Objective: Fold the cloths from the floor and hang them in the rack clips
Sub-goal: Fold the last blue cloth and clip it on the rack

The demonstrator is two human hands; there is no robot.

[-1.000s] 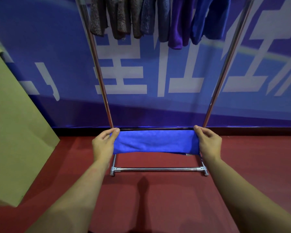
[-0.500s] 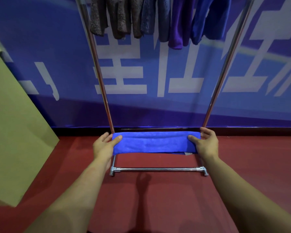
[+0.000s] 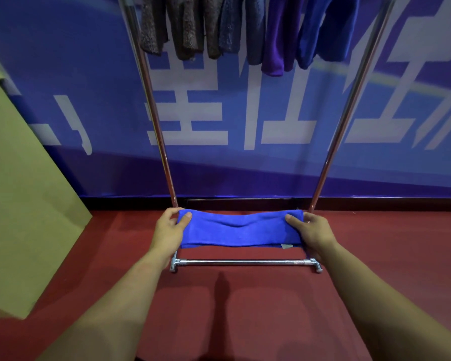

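I find the folded blue cloth (image 3: 241, 229) held off the red floor (image 3: 245, 308), stretched between both hands in front of the rack's lower crossbar (image 3: 245, 262). Its long axis runs left to right, roughly parallel to that crossbar, with the short ends pointing toward the two rack uprights. The top edge sags slightly at mid-span. A small pale tag (image 3: 287, 246) shows at the lower right corner.

The left hand (image 3: 168, 230) pinches the left end, thumb on the near face, fingers curled behind. The right hand (image 3: 310, 233) pinches the right end in the same manner. The hands are well apart, each clamped on its own end.

I note the left upright (image 3: 151, 105) and right upright (image 3: 349, 105) rising on either side. Cloths already hanging (image 3: 248, 29) occupy the top of the frame; I cannot see the clips. A tan board (image 3: 24, 191) leans at the left, against the blue banner wall (image 3: 245, 165).
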